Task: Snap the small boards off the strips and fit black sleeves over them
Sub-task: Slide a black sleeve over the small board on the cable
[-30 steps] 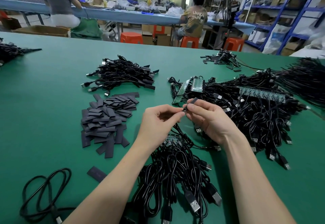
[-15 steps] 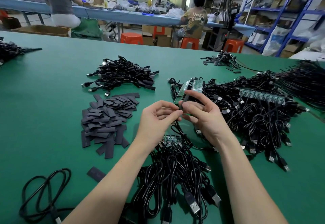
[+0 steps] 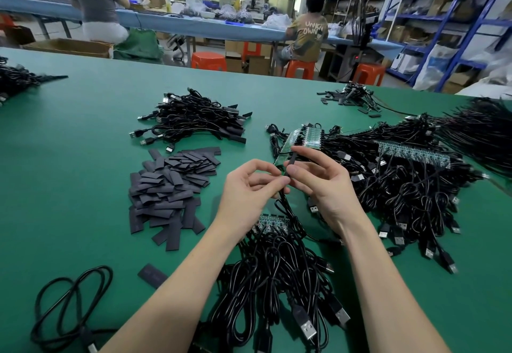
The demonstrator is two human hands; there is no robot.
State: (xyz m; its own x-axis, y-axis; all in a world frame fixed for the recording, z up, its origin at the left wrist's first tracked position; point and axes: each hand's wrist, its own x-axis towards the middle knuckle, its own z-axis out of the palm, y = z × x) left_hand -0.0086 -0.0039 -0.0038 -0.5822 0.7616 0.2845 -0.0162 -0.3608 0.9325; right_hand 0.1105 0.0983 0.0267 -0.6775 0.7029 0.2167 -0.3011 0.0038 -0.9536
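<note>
The right hand (image 3: 321,186) pinches a short flat black sleeve (image 3: 291,164) between thumb and forefinger, holding it upright above the green table (image 3: 69,158); its other fingers are spread and loosely bent. The left hand (image 3: 249,186) meets it from the other side, with thumb and curled fingers pinching the thin black cable (image 3: 285,203) right at the sleeve's lower end. Whether a small board already sits inside the sleeve cannot be told, as the fingertips hide that end.

The cable drops from the hands into a tangled bundle of black USB cables (image 3: 277,283) lying between the forearms, with a short green strip of small circuit boards (image 3: 270,221) at its top, just under the left wrist. Just beyond the fingertips a longer green strip of boards (image 3: 304,139) rests tilted on the edge of a large heap of black cables (image 3: 401,186) that spreads to the right, and another strip (image 3: 412,154) lies on top of that heap.

To the left of the hands lies a loose pile of flat dark grey sleeves (image 3: 169,186), with one stray sleeve (image 3: 152,275) lying apart nearer the person. Behind that pile sits a smaller heap of cables with sleeves fitted (image 3: 194,119). A single coiled black cable (image 3: 69,305) rests at the near left corner.
</note>
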